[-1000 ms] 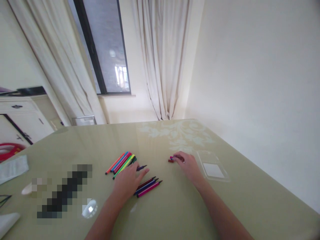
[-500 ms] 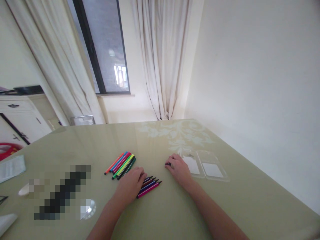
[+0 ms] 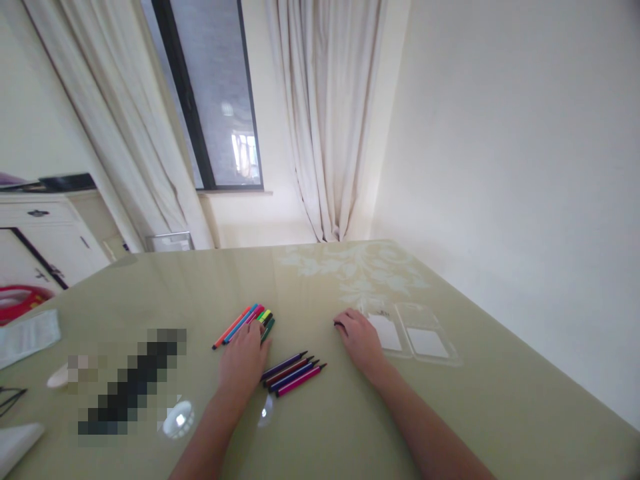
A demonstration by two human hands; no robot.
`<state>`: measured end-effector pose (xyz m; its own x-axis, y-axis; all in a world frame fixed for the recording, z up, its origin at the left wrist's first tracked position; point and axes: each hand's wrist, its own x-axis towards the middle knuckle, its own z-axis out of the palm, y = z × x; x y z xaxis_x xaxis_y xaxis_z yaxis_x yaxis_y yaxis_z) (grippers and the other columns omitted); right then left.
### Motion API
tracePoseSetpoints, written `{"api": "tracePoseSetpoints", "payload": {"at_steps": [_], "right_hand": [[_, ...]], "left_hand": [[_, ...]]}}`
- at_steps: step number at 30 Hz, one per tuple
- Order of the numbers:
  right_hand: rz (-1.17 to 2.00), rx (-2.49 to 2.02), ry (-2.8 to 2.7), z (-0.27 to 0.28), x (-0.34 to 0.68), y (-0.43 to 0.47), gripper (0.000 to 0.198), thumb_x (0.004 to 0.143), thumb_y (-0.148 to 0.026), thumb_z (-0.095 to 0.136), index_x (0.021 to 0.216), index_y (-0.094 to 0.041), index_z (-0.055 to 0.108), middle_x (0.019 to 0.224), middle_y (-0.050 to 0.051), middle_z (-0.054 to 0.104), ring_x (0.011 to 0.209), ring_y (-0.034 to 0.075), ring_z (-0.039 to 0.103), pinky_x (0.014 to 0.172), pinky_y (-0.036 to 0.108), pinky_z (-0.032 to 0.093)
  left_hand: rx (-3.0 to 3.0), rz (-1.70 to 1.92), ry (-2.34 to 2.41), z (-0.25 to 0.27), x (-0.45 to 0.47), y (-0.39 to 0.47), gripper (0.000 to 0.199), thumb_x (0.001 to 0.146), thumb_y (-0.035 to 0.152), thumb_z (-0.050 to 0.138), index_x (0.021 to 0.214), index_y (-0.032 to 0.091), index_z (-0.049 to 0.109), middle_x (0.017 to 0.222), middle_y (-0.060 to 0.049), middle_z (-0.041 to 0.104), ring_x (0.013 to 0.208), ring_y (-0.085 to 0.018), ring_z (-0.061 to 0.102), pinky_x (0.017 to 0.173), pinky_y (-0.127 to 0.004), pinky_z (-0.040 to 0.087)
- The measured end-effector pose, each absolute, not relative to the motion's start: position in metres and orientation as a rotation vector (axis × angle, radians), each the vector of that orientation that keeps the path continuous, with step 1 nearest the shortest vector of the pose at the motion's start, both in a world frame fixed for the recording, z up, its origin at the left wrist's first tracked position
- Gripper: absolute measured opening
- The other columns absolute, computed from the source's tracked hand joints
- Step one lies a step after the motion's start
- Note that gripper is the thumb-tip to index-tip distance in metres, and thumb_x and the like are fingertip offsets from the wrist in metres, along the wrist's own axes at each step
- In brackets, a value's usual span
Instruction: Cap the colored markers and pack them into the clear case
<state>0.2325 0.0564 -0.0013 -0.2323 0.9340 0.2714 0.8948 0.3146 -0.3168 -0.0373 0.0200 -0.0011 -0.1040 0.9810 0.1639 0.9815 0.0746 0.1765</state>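
Note:
My left hand [image 3: 244,357] lies over a bunch of capped felt-tip pens [image 3: 233,327], its fingers curled down around pens at the bunch's right side. Which pen they grip is partly hidden. Several uncapped felt-tip pens [image 3: 300,381], purple, brown, blue and magenta, lie side by side nearer me, their dark tips pointing right. My right hand [image 3: 359,339] rests on the table with closed fingers; a small dark piece that looks like a pen cap [image 3: 339,324] sticks out from them. Beside that hand lies an opened clear plastic case [image 3: 453,353] with white cards in it.
The glossy table [image 3: 320,440] meets a white wall on the right. Left of my arm are a blurred-out dark object [image 3: 133,387], a pale rounded item [image 3: 60,377] and a packet [image 3: 30,337]. Curtains and a window stand behind the table.
My left hand has moved left and away from me, from the uncapped pens onto the capped bunch. The right hand stays by the case. The view has shifted slightly.

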Motion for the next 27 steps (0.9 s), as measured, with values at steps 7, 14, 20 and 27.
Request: {"api": "tracePoseSetpoints", "payload": {"at_steps": [7,14,20,27], "right_hand": [[0.174,-1.471,-2.131,-0.003,0.230,0.052,0.016,0.097,-0.017,0.061,0.107,-0.021,0.074,0.105,0.007,0.072,0.104,0.024,0.065,0.093,0.033,0.049],[0.361,-1.139,-2.188,0.001,0.213,0.036,0.028,0.100,-0.030,0.063,0.127,-0.022,0.067,0.114,0.008,0.073,0.106,0.023,0.066,0.094,0.035,0.051],[0.417,-1.089,-2.086,0.003,0.211,0.031,0.022,0.100,-0.037,0.063,0.111,-0.021,0.071,0.098,0.006,0.074,0.090,0.020,0.068,0.085,0.032,0.052],[0.464,-1.060,-2.059,0.000,0.210,0.030,0.026,0.101,-0.040,0.060,0.113,-0.020,0.071,0.102,0.007,0.075,0.091,0.021,0.070,0.085,0.032,0.052]], "left_hand": [[-2.231,-0.383,-2.216,0.002,-0.033,0.020,0.013,0.099,0.023,0.050,0.098,0.019,0.062,0.110,-0.011,0.068,0.111,-0.028,0.064,0.096,-0.039,0.047],[-2.636,-0.746,-1.940,0.010,-0.005,0.015,0.019,0.104,0.024,0.039,0.106,0.021,0.058,0.106,-0.008,0.069,0.099,-0.024,0.065,0.090,-0.037,0.049],[-2.693,-0.866,-1.742,0.004,0.002,0.007,0.028,0.106,0.025,0.033,0.117,0.022,0.059,0.110,-0.009,0.067,0.101,-0.025,0.063,0.092,-0.039,0.049],[-2.712,-0.781,-1.653,0.004,0.004,0.003,0.034,0.105,0.020,0.031,0.124,0.024,0.059,0.113,-0.008,0.066,0.103,-0.024,0.062,0.093,-0.038,0.049]]}}
